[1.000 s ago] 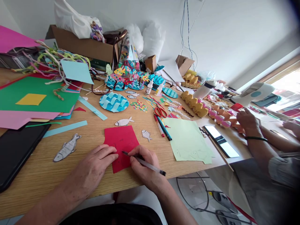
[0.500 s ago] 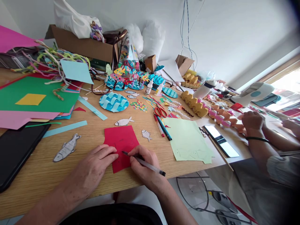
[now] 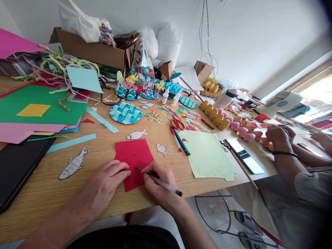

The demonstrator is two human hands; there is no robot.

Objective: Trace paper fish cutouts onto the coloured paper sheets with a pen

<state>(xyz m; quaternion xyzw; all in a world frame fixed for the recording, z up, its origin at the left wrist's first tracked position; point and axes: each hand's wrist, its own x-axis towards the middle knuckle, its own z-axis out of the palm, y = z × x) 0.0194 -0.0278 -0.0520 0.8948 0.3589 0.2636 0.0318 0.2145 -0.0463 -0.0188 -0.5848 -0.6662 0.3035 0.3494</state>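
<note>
A red sheet of paper [image 3: 135,150] with faint dark lines drawn on it lies at the table's near edge. My right hand [image 3: 159,183] pinches a gel pen [image 3: 166,185], its tip at the middle of the red sheet. Flat on the sheet's left side rest the fingers of my left hand [image 3: 109,180], holding nothing. Grey paper fish surround the sheet: one fish [image 3: 74,164] to the left, another [image 3: 137,134] just above, and a small one [image 3: 162,149] to the right. On the right, a pale green sheet [image 3: 207,148] bears pencilled fish outlines.
Red-handled scissors [image 3: 177,123], markers [image 3: 181,141] and glue bottles [image 3: 164,97] stand or lie beyond the red sheet. A blue wavy disc [image 3: 126,112] is nearby. Coloured paper [image 3: 38,93] and a black tablet-like object [image 3: 20,173] fill the left. A co-worker's hands [image 3: 280,136] are at far right.
My hands and the red sheet stay almost in place; the pen's rear end has shifted very slightly. At far right the co-worker's hands have moved a little, and a phone-like object shows beside them.
</note>
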